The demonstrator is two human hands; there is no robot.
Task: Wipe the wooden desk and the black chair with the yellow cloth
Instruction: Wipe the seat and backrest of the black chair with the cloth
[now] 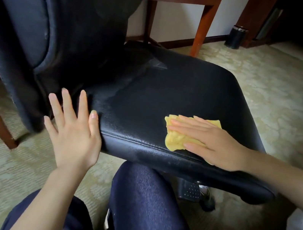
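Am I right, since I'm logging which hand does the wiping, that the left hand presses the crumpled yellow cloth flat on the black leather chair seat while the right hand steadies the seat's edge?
Not quite: the hands are swapped. In the head view the right hand presses the crumpled yellow cloth flat on the black leather chair seat, while the left hand steadies the seat's edge.

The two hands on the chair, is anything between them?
No, only bare black seat between the left hand and right hand, in the head view.
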